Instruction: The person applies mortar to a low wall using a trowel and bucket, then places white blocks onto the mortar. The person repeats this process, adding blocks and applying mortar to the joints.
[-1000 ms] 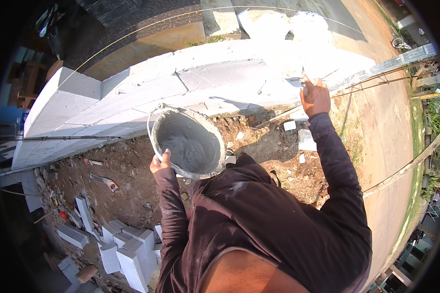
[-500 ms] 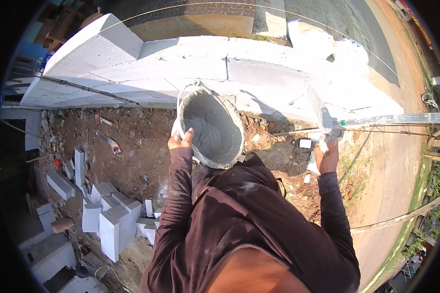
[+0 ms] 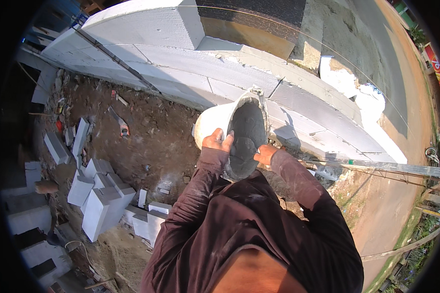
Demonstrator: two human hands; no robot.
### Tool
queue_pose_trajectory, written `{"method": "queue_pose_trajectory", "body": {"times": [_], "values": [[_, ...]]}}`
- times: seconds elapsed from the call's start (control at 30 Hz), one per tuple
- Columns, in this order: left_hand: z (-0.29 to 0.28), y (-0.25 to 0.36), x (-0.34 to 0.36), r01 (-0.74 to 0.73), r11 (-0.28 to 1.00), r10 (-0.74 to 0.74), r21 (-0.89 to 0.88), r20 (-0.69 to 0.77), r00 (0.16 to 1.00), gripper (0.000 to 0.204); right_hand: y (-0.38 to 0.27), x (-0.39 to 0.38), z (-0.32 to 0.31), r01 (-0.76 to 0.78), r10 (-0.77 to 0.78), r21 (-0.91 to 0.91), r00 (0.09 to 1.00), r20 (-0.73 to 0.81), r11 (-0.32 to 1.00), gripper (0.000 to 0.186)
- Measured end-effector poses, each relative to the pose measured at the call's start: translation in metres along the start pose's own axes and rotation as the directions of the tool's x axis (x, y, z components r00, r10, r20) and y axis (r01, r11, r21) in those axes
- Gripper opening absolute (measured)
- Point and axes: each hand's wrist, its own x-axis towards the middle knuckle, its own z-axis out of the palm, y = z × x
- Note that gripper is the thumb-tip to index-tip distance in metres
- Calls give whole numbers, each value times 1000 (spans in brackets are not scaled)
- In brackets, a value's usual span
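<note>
A white bucket (image 3: 211, 121) is tilted to the right in front of me, its mouth turned toward my right hand. Wet grey mortar (image 3: 248, 117) coats its inside. My left hand (image 3: 217, 140) grips the bucket's near rim, thumb over the edge. At the opposite side of the mouth, my right hand (image 3: 265, 155) is closed around a trowel handle. The trowel blade (image 3: 243, 148) reaches into the mortar, partly blending with it. Just beyond the bucket runs a wall of white blocks (image 3: 239, 73), with a grey mortar layer (image 3: 278, 66) along part of its top.
A taut string (image 3: 259, 18) crosses above the wall. One raised block (image 3: 146, 27) tops its left part. A handsaw (image 3: 120, 122) lies on the dirt. Loose white blocks (image 3: 107, 200) are piled at lower left. A long clear-wrapped bar (image 3: 401, 167) extends at right.
My right hand has swung left from over the wall's right side, bringing the trowel into the bucket. The bucket has tipped further to the right, and the view has turned.
</note>
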Motion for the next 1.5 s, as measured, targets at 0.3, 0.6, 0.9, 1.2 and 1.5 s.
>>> {"method": "queue_pose_trajectory", "body": {"times": [0.3, 0.6, 0.9, 1.2, 1.5], "values": [[-53, -56, 50, 190, 863, -216, -468, -3, 976, 19, -9, -67, -65, 47, 152, 582, 945, -289, 812, 47], [-88, -106, 82, 252, 908, -250, -333, 52, 967, 25, -107, -19, -145, -141, -137, -224, 459, -878, 964, 42], [-128, -148, 93, 262, 906, -285, -332, -21, 958, 23, -97, 14, -74, -62, -98, -135, 409, -907, 989, 39], [-145, -178, 101, 324, 922, -330, -211, 8, 944, 25, -139, 78, -75, -92, -61, -94, 310, -949, 991, 39], [-134, -206, 113, 282, 922, -288, -266, 16, 957, 32, -125, 17, -79, -264, -73, -143, 257, -964, 954, 44]]}}
